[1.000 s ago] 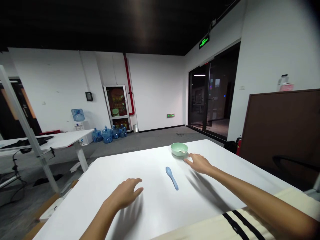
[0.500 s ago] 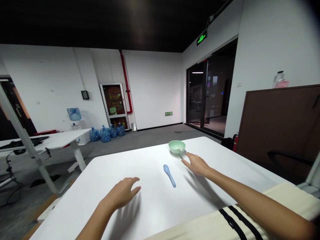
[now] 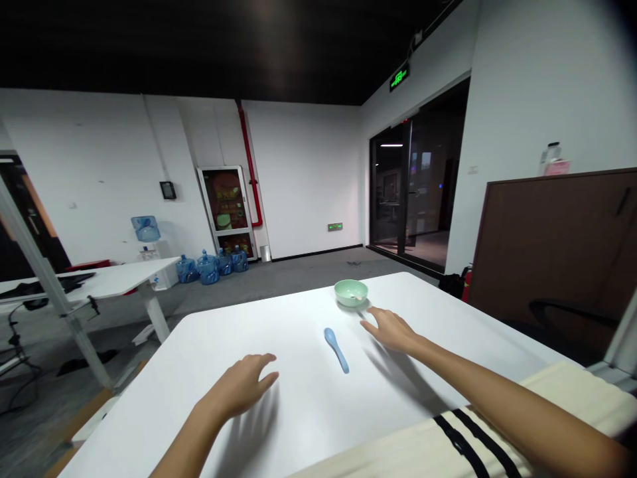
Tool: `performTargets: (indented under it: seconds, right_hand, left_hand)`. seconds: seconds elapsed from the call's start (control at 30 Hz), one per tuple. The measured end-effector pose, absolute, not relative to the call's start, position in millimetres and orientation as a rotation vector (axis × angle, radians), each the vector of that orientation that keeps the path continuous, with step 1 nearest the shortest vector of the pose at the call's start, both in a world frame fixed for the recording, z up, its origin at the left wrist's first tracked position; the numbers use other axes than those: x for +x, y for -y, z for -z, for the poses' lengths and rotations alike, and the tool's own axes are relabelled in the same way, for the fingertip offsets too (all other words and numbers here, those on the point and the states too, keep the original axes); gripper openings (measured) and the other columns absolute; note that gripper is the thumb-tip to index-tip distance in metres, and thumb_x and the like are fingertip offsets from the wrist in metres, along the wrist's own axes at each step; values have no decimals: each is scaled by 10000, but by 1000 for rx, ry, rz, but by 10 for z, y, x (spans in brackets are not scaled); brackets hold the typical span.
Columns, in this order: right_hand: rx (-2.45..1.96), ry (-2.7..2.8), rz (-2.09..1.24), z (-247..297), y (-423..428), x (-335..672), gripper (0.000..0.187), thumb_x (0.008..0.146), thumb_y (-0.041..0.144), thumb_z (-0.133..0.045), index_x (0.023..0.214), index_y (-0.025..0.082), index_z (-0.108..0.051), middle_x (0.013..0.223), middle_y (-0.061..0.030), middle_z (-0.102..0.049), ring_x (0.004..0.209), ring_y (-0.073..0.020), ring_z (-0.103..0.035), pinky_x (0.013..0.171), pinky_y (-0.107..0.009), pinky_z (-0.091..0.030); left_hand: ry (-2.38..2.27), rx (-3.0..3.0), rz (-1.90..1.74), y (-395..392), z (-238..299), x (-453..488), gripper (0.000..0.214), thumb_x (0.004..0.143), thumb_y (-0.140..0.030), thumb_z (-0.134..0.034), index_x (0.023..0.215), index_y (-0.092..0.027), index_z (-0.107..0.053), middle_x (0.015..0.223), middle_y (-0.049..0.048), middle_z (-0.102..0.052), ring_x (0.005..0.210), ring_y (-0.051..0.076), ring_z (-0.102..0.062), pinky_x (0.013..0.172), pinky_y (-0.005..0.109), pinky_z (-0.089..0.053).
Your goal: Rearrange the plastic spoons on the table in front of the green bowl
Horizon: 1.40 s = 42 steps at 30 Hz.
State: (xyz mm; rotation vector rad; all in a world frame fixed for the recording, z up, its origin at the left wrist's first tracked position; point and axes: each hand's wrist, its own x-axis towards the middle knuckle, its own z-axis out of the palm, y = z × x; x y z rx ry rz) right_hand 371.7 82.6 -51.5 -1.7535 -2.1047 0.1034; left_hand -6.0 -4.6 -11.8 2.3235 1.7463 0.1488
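My right hand (image 3: 393, 330) reaches forward, open and empty, its fingers loosely spread; the fingertips (image 3: 364, 324) sit just beside a round, smooth, pale-green bowl (image 3: 351, 293), and something pale inside it is too small to tell; my left hand (image 3: 239, 385) is half-curled and empty, low over the smooth white tabletop (image 3: 149, 398); between my hands, touched by neither, a matte blue spoon (image 3: 336, 350) lies flat, its oval scoop toward the bowl, its slim handle tapering toward me.
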Motion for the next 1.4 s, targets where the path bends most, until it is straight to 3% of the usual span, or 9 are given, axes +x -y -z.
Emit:
performTargets:
  seconds: [0.5,0.83,1.2,1.4]
  right_hand:
    - [-1823,2146,-138,552,-826,3738,529,867,544,-383,1226,185,-531,1103,-122,-641,1044,-284,-567,746,-306,-397]
    - [-1823,2107,-197,522,-858,3725,531,863,537,-410,1236,181,-537,1132,-127,-634,1066,-277,-564,796,-305,-405]
    - [-1888,2044,-137,321,-1247,3787,525,860,577,-365,1134,199,-605,1026,-113,-663,916,-249,-608,691,-280,-392]
    - [-1975,1930,-39,228,-1566,3800,521,845,551,-383,1136,180,-606,1067,-131,-650,961,-267,-593,688,-288,-386]
  left_hand:
    - [-1761,2312,-131,57,105,-55,576,822,-644,-360,1245,-298,-539,1248,73,-597,1156,275,-526,933,388,-419]
    - [-1757,2313,-130,39,125,-73,569,826,-627,-360,1255,-295,-530,1266,65,-586,1171,275,-515,950,393,-407]
    - [-1752,2304,-117,58,90,-50,542,839,-601,-363,1255,-291,-523,1250,73,-594,1161,272,-517,941,404,-412]
    - [-1741,2306,-138,77,82,-56,542,839,-601,-367,1256,-291,-521,1276,64,-581,1177,275,-506,963,409,-396]
